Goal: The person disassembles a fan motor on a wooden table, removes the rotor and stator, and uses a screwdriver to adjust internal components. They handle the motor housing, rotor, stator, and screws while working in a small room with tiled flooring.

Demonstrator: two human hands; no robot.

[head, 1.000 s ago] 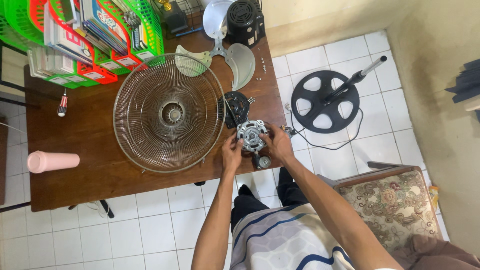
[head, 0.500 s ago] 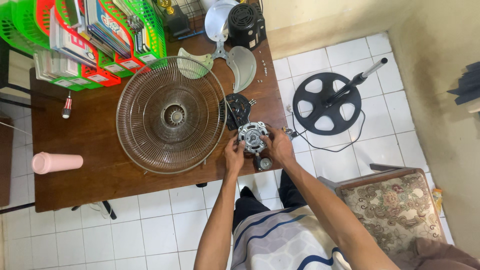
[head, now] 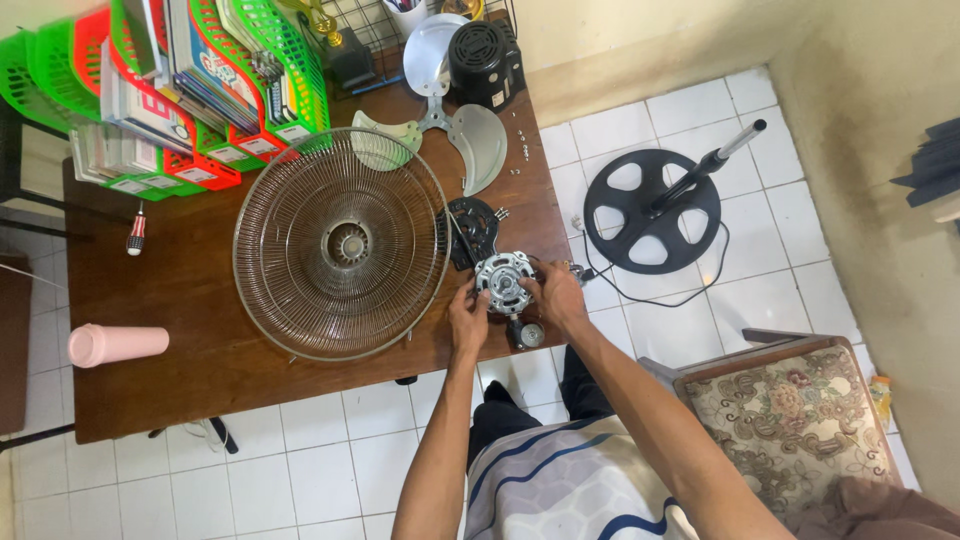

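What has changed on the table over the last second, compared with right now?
Almost nothing. Both hands, left hand and right hand, still grip the metal fan motor at the table edge. The wire fan guard, fan blade, pink tumbler and screwdriver stayed put; only the view shifted slightly.

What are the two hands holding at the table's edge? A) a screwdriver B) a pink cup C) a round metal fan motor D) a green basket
C: the left hand and the right hand both grip the round metal fan motor, beside the wire fan guard.
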